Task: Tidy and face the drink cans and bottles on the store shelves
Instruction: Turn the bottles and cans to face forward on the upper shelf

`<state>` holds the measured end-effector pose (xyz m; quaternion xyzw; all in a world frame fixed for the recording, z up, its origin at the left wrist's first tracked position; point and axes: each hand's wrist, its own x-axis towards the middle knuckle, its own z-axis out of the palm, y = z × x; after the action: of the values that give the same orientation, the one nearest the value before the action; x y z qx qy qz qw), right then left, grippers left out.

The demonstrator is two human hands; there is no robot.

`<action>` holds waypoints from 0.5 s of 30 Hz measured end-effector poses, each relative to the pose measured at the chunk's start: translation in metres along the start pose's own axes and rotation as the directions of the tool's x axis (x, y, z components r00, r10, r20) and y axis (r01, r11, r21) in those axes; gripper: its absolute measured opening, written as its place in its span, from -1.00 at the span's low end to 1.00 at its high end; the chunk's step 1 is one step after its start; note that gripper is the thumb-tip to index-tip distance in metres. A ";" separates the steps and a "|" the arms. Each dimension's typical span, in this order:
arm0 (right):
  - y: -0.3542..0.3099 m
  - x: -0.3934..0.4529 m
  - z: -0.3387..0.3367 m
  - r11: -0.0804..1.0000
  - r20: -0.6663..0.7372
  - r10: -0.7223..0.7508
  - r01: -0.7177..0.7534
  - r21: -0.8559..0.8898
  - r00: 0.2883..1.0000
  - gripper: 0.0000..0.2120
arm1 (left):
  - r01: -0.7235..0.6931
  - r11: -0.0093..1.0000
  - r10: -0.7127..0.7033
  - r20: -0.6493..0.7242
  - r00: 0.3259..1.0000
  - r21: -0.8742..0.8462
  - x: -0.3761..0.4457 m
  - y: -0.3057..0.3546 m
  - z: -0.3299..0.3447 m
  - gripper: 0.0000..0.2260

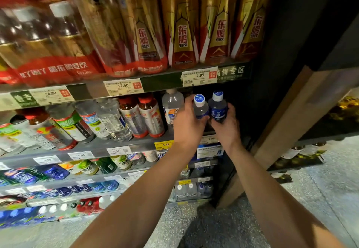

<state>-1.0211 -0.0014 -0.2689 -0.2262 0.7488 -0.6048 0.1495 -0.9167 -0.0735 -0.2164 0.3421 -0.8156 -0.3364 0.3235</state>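
Two small blue-labelled bottles with white and blue caps stand side by side at the right end of the second shelf (93, 146). My left hand (187, 123) grips the left blue bottle (201, 108) around its body. My right hand (227, 126) grips the right blue bottle (218, 108) from below and behind. To their left stand a clear bottle with an orange and blue label (172, 106) and two red-capped bottles (143, 115). The space behind the blue bottles is dark.
Tall gold and red energy-drink bottles (182, 26) fill the shelf above. Lower shelves hold green, blue and white bottles (85, 167). A wooden and black post (287, 123) bounds the shelving on the right. Speckled grey floor (194, 226) lies below.
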 end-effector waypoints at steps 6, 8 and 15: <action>0.008 0.000 -0.004 0.998 -0.002 -0.018 0.018 0.054 1.000 -0.31 | -0.099 0.957 0.084 0.065 0.994 0.273 0.013 -0.001 0.006 -0.41; 0.009 0.002 -0.003 0.999 0.017 -0.027 0.026 0.038 0.999 -0.30 | -0.090 0.942 0.075 0.058 0.996 0.322 0.012 0.000 0.005 -0.38; 0.012 0.001 0.002 0.997 0.017 -0.066 0.066 -0.030 0.998 -0.28 | -0.094 0.904 0.078 0.056 0.995 0.418 0.011 -0.003 0.002 -0.37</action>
<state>-1.0223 -0.0016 -0.2813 -0.2579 0.7487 -0.5962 0.1322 -0.9229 -0.0834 -0.2167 0.3608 -0.8891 -0.1450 0.2415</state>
